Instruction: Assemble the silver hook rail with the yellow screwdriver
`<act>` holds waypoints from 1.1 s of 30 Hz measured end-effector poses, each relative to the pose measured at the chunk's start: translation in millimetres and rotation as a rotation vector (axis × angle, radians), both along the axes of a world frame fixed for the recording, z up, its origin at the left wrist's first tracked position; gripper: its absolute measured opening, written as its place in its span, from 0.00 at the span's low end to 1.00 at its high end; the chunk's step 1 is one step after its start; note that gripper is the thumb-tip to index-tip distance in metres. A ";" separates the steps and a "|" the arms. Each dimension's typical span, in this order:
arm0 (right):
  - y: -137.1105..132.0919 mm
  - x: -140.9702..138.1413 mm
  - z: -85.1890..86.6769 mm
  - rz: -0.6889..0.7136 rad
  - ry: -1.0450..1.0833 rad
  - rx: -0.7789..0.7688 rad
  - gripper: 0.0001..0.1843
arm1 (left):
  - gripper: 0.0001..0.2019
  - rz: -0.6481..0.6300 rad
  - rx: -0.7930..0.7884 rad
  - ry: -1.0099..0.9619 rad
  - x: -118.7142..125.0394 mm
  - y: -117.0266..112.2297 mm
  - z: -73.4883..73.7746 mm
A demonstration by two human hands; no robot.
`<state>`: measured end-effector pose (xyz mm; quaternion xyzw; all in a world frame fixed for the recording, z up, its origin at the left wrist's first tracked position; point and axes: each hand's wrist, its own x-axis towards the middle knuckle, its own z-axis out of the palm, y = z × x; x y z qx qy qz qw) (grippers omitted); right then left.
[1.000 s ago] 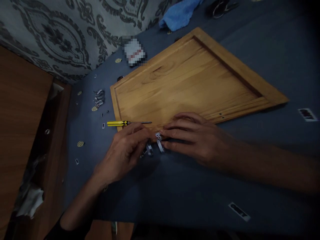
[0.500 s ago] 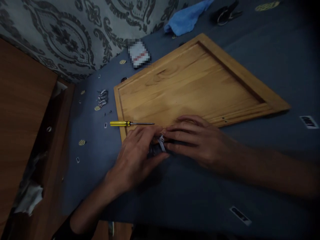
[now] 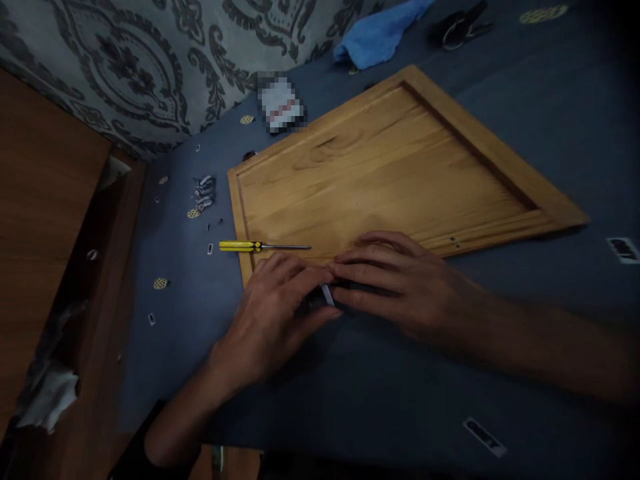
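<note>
My left hand (image 3: 273, 313) and my right hand (image 3: 400, 283) meet at the near edge of a framed wooden panel (image 3: 380, 167) that lies flat on a blue-grey cloth. Between their fingertips they pinch a small silvery metal fitting (image 3: 326, 295), mostly hidden by the fingers. Both hands have their fingers curled together over it. A yellow-handled screwdriver (image 3: 260, 247) lies just beyond my left hand, its shaft resting on the panel's corner.
Small metal fittings (image 3: 204, 192) and screws lie left of the panel. A white packet (image 3: 283, 107), a blue cloth (image 3: 380, 33) and dark pliers (image 3: 460, 28) lie at the far side. A brown wooden cabinet (image 3: 45, 267) stands at the left, with patterned wallpaper behind.
My left hand has slid right and closed over the metal fitting, which showed more plainly a second ago. The right hand has hardly moved.
</note>
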<state>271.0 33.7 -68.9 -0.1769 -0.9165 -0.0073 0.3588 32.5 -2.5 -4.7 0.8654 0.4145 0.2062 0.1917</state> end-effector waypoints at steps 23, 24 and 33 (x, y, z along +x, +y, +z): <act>-2.0 -3.6 1.9 -0.012 -0.004 0.032 0.20 | 0.12 0.023 -0.002 -0.055 -1.2 -1.7 -5.8; -1.7 -3.7 2.3 -0.016 0.001 0.035 0.21 | 0.13 0.023 -0.009 -0.054 -1.3 -1.6 -5.7; -0.1 -2.4 2.2 -0.017 0.013 0.025 0.20 | 0.14 0.011 0.009 -0.052 -1.4 -1.2 -5.6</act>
